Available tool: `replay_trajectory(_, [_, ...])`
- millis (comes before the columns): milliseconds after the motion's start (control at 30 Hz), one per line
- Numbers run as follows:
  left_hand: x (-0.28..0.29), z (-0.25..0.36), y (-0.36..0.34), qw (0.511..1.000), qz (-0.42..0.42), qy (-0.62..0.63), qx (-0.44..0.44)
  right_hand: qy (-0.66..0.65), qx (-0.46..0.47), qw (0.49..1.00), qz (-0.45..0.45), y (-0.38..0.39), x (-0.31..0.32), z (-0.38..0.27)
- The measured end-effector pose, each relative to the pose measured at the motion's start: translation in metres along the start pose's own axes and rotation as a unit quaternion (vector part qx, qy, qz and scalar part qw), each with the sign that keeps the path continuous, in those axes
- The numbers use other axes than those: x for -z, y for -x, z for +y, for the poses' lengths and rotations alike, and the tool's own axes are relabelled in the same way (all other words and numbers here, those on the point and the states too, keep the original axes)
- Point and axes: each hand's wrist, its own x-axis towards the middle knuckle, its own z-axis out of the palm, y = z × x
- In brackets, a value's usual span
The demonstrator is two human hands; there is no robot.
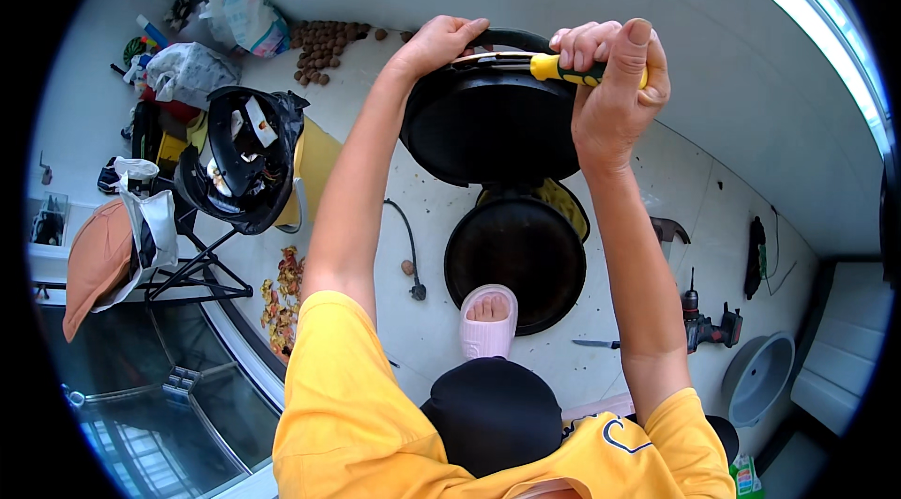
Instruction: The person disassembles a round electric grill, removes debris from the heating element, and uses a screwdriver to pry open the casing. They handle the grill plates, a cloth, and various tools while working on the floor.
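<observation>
A round black electric baking pan stands open on the floor ahead of me, its lower pan (514, 264) lying flat and its lid (493, 128) raised on the hinge side. My left hand (439, 44) grips the lid's far rim, thumb on top. In my right hand (618, 81) is a screwdriver (556, 69) with a yellow and dark green handle, the fingers wrapped round it and the thumb up. Its dark shaft points left along the lid's upper edge towards my left hand. Where the tip meets the rim I cannot make out.
A power cord with a plug (418, 291) lies left of the pan. To the right are a hammer (668, 230), a knife (596, 343), a cordless drill (710, 322) and a grey basin (758, 379). A black-lined bin (246, 203) and loose round brown things (324, 48) are on the left.
</observation>
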Motion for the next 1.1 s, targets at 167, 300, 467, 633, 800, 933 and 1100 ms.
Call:
replay_trajectory(167, [0.003, -0.010, -0.004, 1.000, -0.009, 0.009, 0.013, 0.132, 0.152, 0.978, -0.053, -0.006, 0.013, -0.010])
replay_trajectory(300, [0.005, -0.014, -0.008, 1.000, 0.002, 0.003, 0.014, 0.084, 0.127, 0.987, -0.044, -0.013, 0.013, -0.018])
replay_trajectory(467, [0.008, -0.007, -0.015, 0.999, -0.007, -0.047, 0.009, -0.017, 0.056, 0.998, -0.032, -0.005, -0.007, 0.004])
replay_trajectory(633, [0.004, -0.010, -0.016, 0.999, -0.003, -0.014, 0.031, 0.120, 0.154, 0.979, -0.056, -0.016, 0.003, 0.005])
replay_trajectory(800, [0.008, -0.016, -0.024, 0.999, -0.016, -0.014, 0.038, 0.143, 0.154, 0.977, -0.038, -0.027, 0.023, -0.015])
replay_trajectory(933, [0.008, -0.021, -0.028, 0.999, -0.020, 0.011, 0.029, 0.110, 0.013, 0.993, 0.039, -0.014, 0.051, -0.034])
replay_trajectory(1100, [0.011, -0.021, -0.030, 0.998, -0.041, 0.018, 0.045, 0.073, -0.120, 0.967, 0.213, 0.001, 0.091, -0.052])
